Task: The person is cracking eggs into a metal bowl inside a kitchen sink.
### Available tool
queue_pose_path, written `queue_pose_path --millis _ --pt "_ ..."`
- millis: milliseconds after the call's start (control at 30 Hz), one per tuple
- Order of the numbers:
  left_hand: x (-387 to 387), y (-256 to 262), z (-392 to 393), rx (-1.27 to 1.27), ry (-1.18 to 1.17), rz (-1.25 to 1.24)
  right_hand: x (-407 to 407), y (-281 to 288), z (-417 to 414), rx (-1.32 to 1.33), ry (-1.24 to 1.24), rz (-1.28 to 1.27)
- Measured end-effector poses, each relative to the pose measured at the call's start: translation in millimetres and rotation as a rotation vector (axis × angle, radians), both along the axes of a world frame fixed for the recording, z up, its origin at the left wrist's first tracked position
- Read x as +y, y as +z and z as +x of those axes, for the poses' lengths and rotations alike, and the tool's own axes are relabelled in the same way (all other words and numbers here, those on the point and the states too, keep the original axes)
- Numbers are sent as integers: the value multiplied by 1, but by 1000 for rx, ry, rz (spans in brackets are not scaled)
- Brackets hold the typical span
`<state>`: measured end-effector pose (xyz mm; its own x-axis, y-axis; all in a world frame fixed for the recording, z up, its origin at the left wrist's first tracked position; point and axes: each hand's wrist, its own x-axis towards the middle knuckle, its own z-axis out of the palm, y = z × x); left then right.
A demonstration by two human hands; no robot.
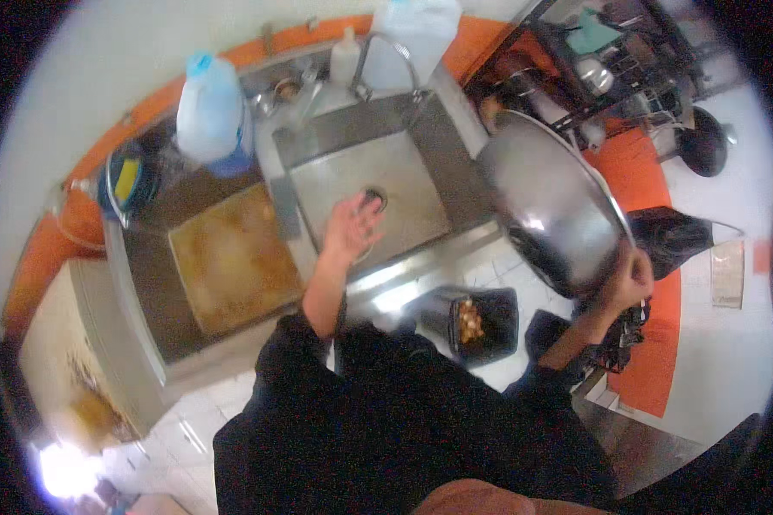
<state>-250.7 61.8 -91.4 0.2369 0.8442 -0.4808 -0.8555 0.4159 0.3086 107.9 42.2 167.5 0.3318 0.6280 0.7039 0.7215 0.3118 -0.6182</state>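
My left hand [354, 222] hangs over the right basin [399, 174] of a steel double sink, near its drain [373, 198]. Its fingers are spread and nothing is in them. With my right hand [634, 273] I grip the rim of a large, shiny metal bowl [547, 193]. The bowl is tilted, to the right of the sink, with its rim towards the right. Some of my right fingers are hidden by the blur and the rim. A brownish bottom or layer of liquid shows in the left basin [235, 257]; I cannot tell which.
A dark bin [499, 328] with brownish scraps stands on the tiled floor. Behind the sink are a blue-capped jug [212, 109], a larger jug [412, 45], a pump bottle [344, 58] and a faucet [399, 51]. A yellow sponge [127, 180] sits at left, a dark dish rack [625, 71] at right.
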Motion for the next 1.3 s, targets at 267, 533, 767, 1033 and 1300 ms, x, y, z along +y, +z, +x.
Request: queue_pose_path --millis 267,533,767,1033,1300 --pt "-168 69 -18 -43 -181 542 -77 2 49 -200 -84 -178" --pt "-399 -37 116 1156 -539 308 -123 -67 90 -117 277 -319" --pt "-538 -64 156 1213 -514 55 -173 -92 45 -152 459 -282" --pt "-688 -172 167 1573 -367 212 -249 -84 -45 -384 700 -202" --pt "-835 -165 128 1125 285 -511 -357 -216 -261 -623 1090 -394"
